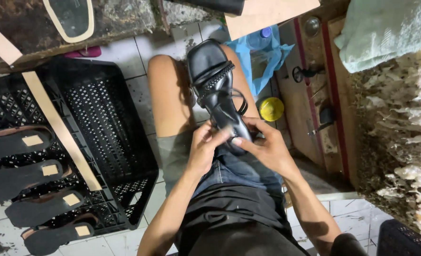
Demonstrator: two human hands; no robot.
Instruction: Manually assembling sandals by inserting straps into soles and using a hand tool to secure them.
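Observation:
A black strappy sandal [214,80] lies along my right thigh, toe pointing away from me, with a studded strap across it. My left hand [205,147] grips the heel end from the left, its fingers curled over the sole near a pale patch. My right hand [265,144] holds the same heel end from the right, thumb pressed on the sole's edge. Both hands meet over my lap, above denim shorts [234,170].
A black plastic crate [111,142] stands on the tiled floor at left, a wooden strip [61,130] lying across it. Several black soles [25,178] with tan patches lie in a row at far left. A yellow round tin [271,108] and blue bag [267,52] sit beyond my knee. A wooden workbench [315,95] stands at right.

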